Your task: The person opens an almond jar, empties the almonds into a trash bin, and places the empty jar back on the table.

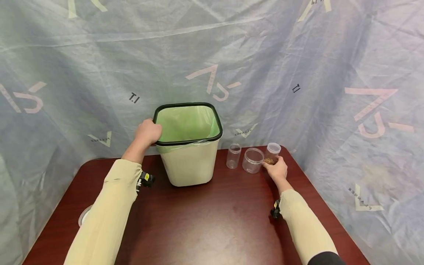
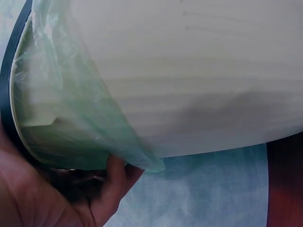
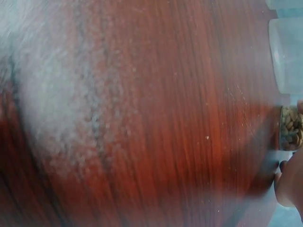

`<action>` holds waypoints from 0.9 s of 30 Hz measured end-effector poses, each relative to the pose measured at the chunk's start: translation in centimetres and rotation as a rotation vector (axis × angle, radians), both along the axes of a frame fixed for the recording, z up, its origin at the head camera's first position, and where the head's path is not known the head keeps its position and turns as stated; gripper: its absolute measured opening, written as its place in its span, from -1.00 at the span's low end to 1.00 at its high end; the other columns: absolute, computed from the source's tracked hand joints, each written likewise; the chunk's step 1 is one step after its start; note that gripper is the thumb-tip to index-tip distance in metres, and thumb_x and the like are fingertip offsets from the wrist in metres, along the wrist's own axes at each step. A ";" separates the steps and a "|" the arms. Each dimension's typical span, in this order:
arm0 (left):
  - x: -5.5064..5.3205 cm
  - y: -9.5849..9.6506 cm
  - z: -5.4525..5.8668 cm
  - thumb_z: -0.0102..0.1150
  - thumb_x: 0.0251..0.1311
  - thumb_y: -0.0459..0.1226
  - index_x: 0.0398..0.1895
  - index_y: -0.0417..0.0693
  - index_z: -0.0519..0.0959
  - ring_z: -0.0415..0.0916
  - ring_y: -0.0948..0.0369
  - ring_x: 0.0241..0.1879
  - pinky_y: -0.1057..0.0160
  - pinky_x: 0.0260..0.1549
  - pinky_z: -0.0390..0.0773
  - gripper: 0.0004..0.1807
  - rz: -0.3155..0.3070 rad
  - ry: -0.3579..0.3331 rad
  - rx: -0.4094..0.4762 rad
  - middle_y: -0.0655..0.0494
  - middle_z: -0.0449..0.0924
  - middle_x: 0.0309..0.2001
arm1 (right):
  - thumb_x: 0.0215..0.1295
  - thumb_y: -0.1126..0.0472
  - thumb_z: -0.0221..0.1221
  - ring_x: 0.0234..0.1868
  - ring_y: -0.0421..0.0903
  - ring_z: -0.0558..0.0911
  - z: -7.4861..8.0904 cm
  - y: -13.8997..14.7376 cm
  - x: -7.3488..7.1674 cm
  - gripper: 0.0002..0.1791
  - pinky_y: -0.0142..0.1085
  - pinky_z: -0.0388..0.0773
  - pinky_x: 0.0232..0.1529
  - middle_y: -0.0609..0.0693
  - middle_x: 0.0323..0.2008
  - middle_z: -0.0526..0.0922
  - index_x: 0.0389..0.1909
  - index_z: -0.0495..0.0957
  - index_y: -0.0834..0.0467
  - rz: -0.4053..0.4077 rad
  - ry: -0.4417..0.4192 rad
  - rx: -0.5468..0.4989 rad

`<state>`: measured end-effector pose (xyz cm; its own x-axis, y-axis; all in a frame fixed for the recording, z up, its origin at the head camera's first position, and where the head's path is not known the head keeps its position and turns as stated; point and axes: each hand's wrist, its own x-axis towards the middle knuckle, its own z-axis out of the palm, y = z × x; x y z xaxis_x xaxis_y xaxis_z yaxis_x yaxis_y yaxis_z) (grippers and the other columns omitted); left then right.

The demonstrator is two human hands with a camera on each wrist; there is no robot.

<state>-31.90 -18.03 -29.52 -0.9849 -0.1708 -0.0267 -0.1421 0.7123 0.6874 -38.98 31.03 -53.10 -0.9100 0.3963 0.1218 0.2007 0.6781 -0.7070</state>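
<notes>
My left hand grips the black rim of a cream trash bin at its left side. A thin green bag lines the bin and folds over its outside; in the left wrist view the fingers curl in by the bag's edge. At the table's back right, my right hand holds a clear jar with a white lid, low on its body. Brown, nut-like pieces lie in the bottom of that jar. The right wrist view catches only part of this hand, at its right edge.
Left of the held jar stand a wide clear jar and a narrow clear jar. A round clear-rimmed thing shows partly behind the left sleeve. The dark red table backs onto a hanging cloth.
</notes>
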 end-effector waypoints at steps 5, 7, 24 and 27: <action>0.2 -0.2 -0.3 -0.38 0.27 -0.26 0.22 -0.27 0.25 0.33 0.12 -0.55 0.18 -0.60 0.44 -0.51 -0.014 -0.025 0.190 -0.14 0.32 -0.24 | 0.05 -0.13 0.39 0.17 0.22 0.44 0.2 -0.2 0.1 -0.10 0.06 0.34 0.17 0.26 0.18 0.45 0.33 0.27 0.21 -0.006 -0.007 -0.007; 0.3 -0.4 -0.3 -0.35 0.29 -0.23 0.29 -0.26 0.20 0.37 0.09 -0.40 0.16 -0.49 0.50 -0.48 -0.022 -0.034 0.239 -0.14 0.30 -0.16 | 0.05 -0.13 0.39 0.17 0.21 0.44 0.2 -0.3 0.2 -0.10 0.06 0.34 0.17 0.25 0.18 0.46 0.33 0.27 0.20 -0.010 -0.009 -0.011; 1.3 -1.8 -3.2 -0.46 0.39 0.28 0.34 0.00 0.24 0.35 0.14 0.02 0.00 0.25 0.16 -0.28 -0.059 -0.026 0.794 -0.06 0.33 0.15 | 0.02 -0.11 0.40 0.14 0.21 0.45 0.2 -0.2 0.6 -0.13 0.06 0.35 0.16 0.25 0.15 0.47 0.27 0.31 0.22 -0.019 0.030 -0.041; 2.0 -1.9 -4.4 -0.53 0.39 0.27 0.52 -0.04 0.01 0.33 0.03 0.12 0.03 0.17 0.25 -0.18 -0.067 0.050 0.789 -0.19 0.06 0.40 | 0.03 -0.09 0.40 0.14 0.22 0.45 0.2 0.1 0.8 -0.14 0.07 0.35 0.16 0.26 0.15 0.47 0.28 0.31 0.22 -0.030 0.031 -0.038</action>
